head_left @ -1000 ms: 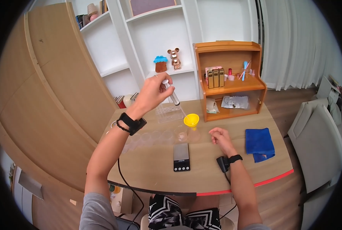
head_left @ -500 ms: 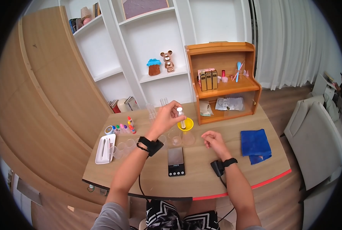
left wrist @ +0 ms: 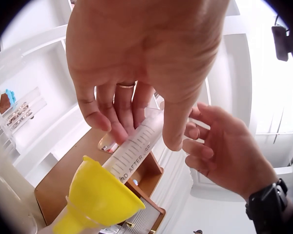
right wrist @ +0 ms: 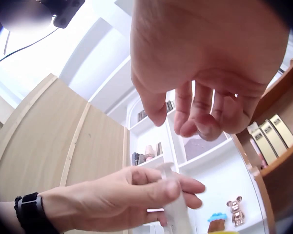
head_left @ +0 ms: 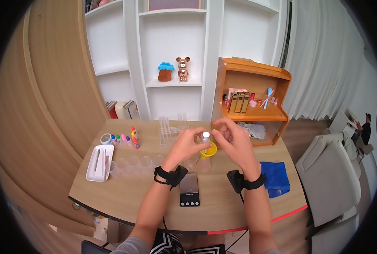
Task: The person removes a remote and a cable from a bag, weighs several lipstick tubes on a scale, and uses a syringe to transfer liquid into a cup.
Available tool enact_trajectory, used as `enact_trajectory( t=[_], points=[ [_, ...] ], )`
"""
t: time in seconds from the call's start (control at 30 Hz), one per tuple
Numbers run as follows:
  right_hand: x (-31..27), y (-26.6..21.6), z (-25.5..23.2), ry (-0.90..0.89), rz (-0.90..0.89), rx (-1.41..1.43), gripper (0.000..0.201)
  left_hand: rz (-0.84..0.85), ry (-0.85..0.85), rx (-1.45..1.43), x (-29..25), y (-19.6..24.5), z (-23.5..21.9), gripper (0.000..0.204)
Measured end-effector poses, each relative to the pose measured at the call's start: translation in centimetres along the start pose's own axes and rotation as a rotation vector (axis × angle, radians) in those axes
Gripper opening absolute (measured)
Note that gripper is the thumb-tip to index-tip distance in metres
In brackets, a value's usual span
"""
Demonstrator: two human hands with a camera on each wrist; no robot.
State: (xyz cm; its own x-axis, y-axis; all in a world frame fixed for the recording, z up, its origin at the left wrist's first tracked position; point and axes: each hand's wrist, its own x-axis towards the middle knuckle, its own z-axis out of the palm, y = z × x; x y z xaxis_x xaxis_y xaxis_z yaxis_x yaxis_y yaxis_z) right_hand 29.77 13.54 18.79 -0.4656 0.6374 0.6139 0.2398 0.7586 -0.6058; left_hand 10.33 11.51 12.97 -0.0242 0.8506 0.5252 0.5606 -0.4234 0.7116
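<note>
carefully, over the middle of the table's far half, a person's left hand is pinching a clear syringe between thumb and fingers. the syringe is leaning a little, its long axis running from the white plunger top above down to the mouth of a yellow funnel; the funnel's rim is hiding the lower end, so how deep the tip is sitting cannot be told. the right hand is hovering just to the right of the plunger top, fingers loosely bent, holding nothing and apparently touching nothing. the two hands are facing each other, near but apart, with the syringe standing between them; the left is the nearer, being already on the barrel, while the plunger end is lying to the right hand's left.

below, the funnel is resting in a clear flask. toward the table's near edge, a small scale is lying in front of it. leftward, clear cups are forming a row that is stretching to a white tray by the left edge, small coloured bottles standing behind. a test-tube rack is occupying the far edge; a blue cloth is lying by the right edge.
</note>
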Motion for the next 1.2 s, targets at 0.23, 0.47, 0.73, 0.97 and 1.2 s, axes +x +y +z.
enact_trajectory(
  t=[0.23, 0.47, 0.73, 0.97, 1.2],
  points=[
    [1.4, 0.0, 3.4, -0.079, -0.1, -0.241, 0.027, -0.039, -0.167, -0.038, 0.0, 0.4, -2.0, 0.033],
    [1.3, 0.5, 2.9, -0.092, 0.034, -0.187, 0.021, 0.036, -0.12, -0.137, -0.1, -1.0, -1.7, 0.033],
    [1.2, 0.5, 1.8, -0.126, 0.002, -0.165, 0.021, 0.071, -0.122, -0.102, 0.1, 0.2, -1.3, 0.024],
    [0.9, -0.1, 1.1, -0.047, -0.009, -0.158, 0.022, 0.124, -0.078, -0.188, 0.1, 2.0, -0.7, 0.022],
    [0.9, 0.3, 1.0, -0.085, 0.001, -0.11, 0.022, 0.17, -0.069, -0.126, 0.1, 1.7, -0.6, 0.022]
  ],
)
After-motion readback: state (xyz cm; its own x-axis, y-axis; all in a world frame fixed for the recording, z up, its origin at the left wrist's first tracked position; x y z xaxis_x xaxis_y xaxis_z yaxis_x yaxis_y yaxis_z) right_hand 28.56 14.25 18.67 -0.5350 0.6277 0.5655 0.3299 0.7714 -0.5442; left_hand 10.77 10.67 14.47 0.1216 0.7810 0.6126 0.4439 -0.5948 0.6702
